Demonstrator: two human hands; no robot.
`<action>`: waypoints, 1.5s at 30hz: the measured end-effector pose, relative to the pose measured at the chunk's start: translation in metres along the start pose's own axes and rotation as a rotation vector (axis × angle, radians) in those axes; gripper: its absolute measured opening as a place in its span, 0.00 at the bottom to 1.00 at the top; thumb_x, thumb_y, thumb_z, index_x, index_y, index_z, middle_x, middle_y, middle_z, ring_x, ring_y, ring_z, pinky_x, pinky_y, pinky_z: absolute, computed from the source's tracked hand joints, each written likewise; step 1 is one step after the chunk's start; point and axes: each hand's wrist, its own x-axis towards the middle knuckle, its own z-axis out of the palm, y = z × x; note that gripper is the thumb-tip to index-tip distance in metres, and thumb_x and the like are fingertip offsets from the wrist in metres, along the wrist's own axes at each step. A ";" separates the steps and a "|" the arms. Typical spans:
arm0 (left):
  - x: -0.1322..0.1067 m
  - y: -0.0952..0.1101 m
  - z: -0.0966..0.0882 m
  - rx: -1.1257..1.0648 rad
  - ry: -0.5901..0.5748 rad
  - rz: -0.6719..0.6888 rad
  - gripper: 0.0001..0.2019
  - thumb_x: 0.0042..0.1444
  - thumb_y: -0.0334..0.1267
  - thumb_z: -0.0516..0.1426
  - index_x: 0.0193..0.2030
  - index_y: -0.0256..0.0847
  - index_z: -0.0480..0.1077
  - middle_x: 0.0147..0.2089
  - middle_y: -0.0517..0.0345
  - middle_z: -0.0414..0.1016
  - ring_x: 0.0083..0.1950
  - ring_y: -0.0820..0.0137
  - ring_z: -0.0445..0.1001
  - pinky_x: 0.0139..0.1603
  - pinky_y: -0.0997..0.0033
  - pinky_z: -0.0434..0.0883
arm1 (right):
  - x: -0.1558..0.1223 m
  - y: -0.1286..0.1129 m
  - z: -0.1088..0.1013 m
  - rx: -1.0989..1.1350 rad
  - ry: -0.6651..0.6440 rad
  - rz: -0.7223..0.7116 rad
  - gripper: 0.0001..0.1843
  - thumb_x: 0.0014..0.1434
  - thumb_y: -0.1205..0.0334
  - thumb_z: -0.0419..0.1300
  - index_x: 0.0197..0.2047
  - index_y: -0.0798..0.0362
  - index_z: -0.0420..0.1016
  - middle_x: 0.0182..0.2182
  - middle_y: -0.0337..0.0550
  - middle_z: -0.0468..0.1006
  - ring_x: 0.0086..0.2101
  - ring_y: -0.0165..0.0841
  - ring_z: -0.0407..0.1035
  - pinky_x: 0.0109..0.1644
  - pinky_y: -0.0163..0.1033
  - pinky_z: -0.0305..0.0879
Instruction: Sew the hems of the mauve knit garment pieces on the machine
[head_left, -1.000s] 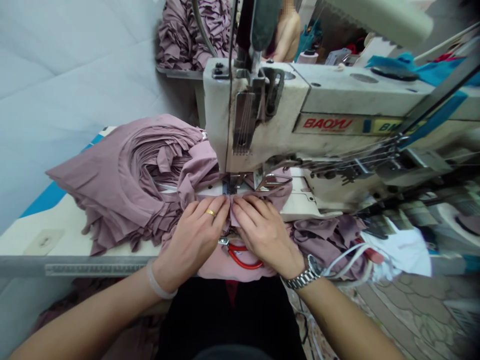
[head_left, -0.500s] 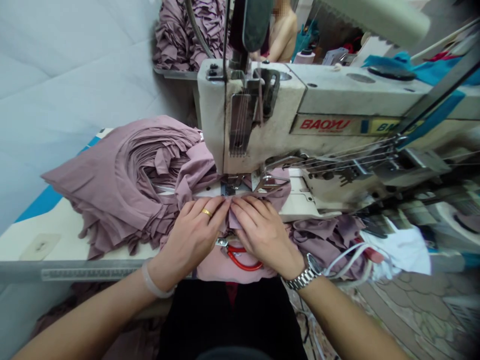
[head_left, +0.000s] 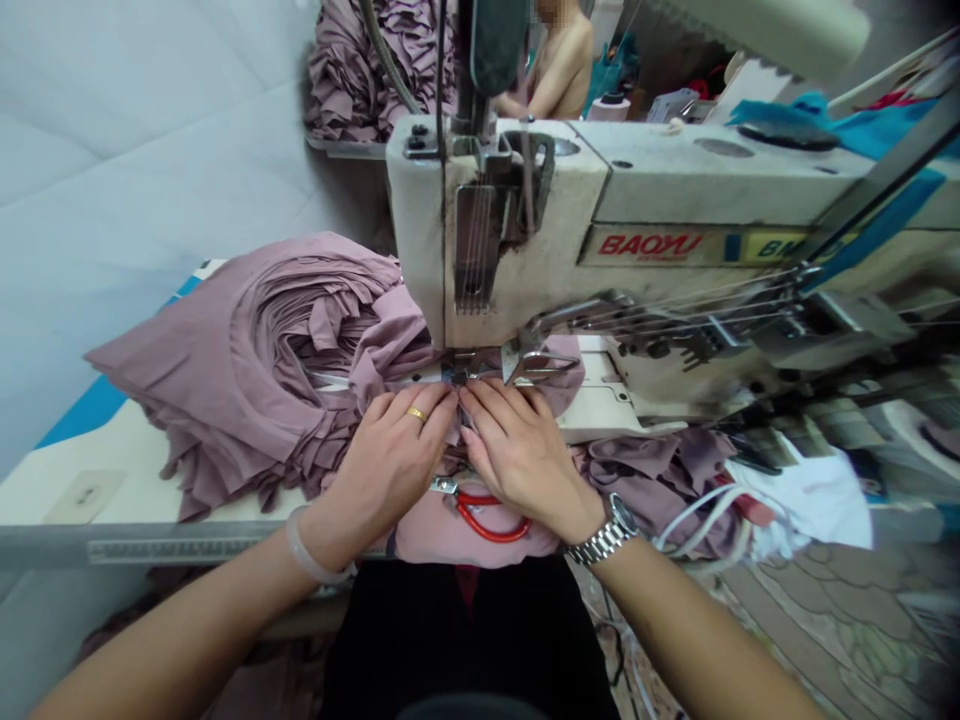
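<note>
Under the needle area of a white sewing machine (head_left: 416, 230) lies a mauve fabric piece (head_left: 453, 455). My left hand (head_left: 394, 450), with a ring on one finger, grips and presses it just in front of the presser foot (head_left: 466, 374). Beside it, nearly touching at the fingertips, my right hand (head_left: 517, 450) holds the same fabric with bent, closed fingers. The hands hide much of the cloth. Red-handled scissors (head_left: 484, 535) lie below my hands on pink cloth (head_left: 435, 535), their blades partly covered.
A large curved stack of mauve fabric (head_left: 202, 360) covers the table's left side. More mauve cloth (head_left: 645, 480) and a white item with straps (head_left: 817, 500) lie at right. Behind the machine are a fabric heap (head_left: 345, 80) and another person (head_left: 562, 70).
Both hands have moved slightly forward, toward the presser foot, with the fabric. The light fabric flap between my hands shows less now. The camera view has shifted a little.
</note>
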 end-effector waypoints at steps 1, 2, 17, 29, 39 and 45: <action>0.000 -0.001 0.000 -0.004 0.002 0.011 0.17 0.64 0.31 0.50 0.58 0.30 0.67 0.58 0.46 0.71 0.56 0.57 0.69 0.51 0.58 0.66 | -0.001 0.001 0.001 0.004 0.015 -0.007 0.22 0.68 0.61 0.50 0.59 0.63 0.68 0.58 0.53 0.71 0.56 0.46 0.63 0.58 0.53 0.60; -0.001 -0.003 0.000 -0.014 0.003 0.027 0.16 0.64 0.31 0.51 0.58 0.31 0.68 0.58 0.46 0.71 0.56 0.57 0.69 0.51 0.58 0.66 | -0.002 0.001 0.002 0.015 0.035 -0.015 0.21 0.68 0.61 0.50 0.58 0.63 0.69 0.56 0.53 0.72 0.55 0.45 0.64 0.57 0.52 0.61; 0.004 -0.016 -0.002 -0.077 0.079 0.135 0.12 0.64 0.33 0.54 0.51 0.33 0.71 0.49 0.49 0.76 0.46 0.62 0.74 0.47 0.60 0.69 | 0.005 0.007 0.004 0.154 0.094 -0.023 0.15 0.64 0.68 0.53 0.52 0.59 0.74 0.48 0.51 0.77 0.47 0.42 0.66 0.51 0.50 0.66; 0.009 -0.020 0.005 -0.154 0.082 0.082 0.12 0.65 0.35 0.53 0.52 0.33 0.70 0.52 0.47 0.75 0.50 0.62 0.73 0.52 0.59 0.72 | 0.010 0.019 0.005 0.273 0.021 0.015 0.16 0.66 0.69 0.51 0.53 0.59 0.73 0.49 0.50 0.76 0.50 0.39 0.68 0.56 0.47 0.67; 0.009 -0.021 0.009 -0.149 0.111 0.116 0.13 0.64 0.31 0.52 0.53 0.31 0.70 0.52 0.44 0.75 0.50 0.59 0.74 0.51 0.57 0.75 | 0.009 0.015 -0.002 -0.041 0.031 -0.172 0.17 0.65 0.73 0.49 0.53 0.64 0.72 0.48 0.56 0.77 0.47 0.44 0.69 0.48 0.48 0.71; 0.009 -0.015 0.004 -0.277 0.025 0.008 0.11 0.65 0.34 0.51 0.51 0.33 0.68 0.49 0.45 0.75 0.50 0.61 0.75 0.51 0.60 0.74 | 0.011 0.037 -0.008 0.017 0.018 -0.201 0.15 0.64 0.73 0.49 0.48 0.63 0.74 0.40 0.54 0.78 0.41 0.39 0.71 0.43 0.43 0.71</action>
